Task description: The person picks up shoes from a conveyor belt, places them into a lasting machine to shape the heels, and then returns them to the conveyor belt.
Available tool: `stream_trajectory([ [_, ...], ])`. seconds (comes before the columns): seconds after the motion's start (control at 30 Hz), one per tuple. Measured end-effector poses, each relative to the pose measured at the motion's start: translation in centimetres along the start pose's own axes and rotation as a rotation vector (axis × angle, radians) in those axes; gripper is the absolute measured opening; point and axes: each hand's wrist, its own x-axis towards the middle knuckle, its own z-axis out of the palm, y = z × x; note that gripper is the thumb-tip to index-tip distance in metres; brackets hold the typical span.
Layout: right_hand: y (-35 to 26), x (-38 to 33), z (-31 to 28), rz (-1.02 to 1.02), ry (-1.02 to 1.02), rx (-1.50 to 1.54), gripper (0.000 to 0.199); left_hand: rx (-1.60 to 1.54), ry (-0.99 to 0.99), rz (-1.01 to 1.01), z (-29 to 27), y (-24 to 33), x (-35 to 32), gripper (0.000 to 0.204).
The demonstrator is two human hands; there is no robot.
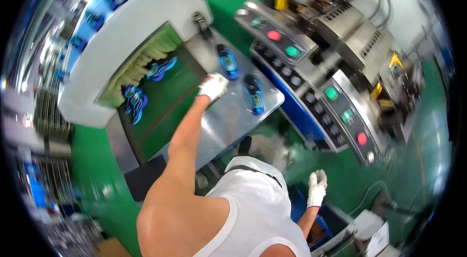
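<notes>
My left hand [213,86], in a white glove, reaches over the metal table beside the conveyor opening. Its fingers look loosely apart and I see nothing held in them, though motion softens the outline. Closest to it is a blue and black shoe [227,61], lying on the table just beyond the fingertips. A second, similar shoe [254,94] rests nearer the table's right corner. Off to my right side hangs my right hand [317,188], also white-gloved, fingers stretched out with nothing in them, away from the table.
Two more blue shoes, a near one [134,103] and a far one [161,68], lie on the green conveyor belt [170,106] by a curtained white machine [131,47]. A dark object [200,23] stands at the table's far end. A machine with a button panel [348,113] stands right.
</notes>
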Motion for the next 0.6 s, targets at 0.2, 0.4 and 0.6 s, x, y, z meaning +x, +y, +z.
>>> stream_trajectory([
  [0.2,-0.9,5.5,10.1,0.093,-0.153,-0.456,0.061,0.059,0.467,-0.658,-16.6,-21.1,-0.4,0.046],
  [0.4,-3.2,6.1,14.9,0.224,-0.320,-1.011,0.068,0.051,0.513,-0.596,-26.3,-37.2,1.2,0.051],
  [0.6,-9.3,4.5,17.1,0.356,-0.276,-1.038,0.042,-0.031,0.206,-0.507,-24.2,-38.5,13.3,0.069],
])
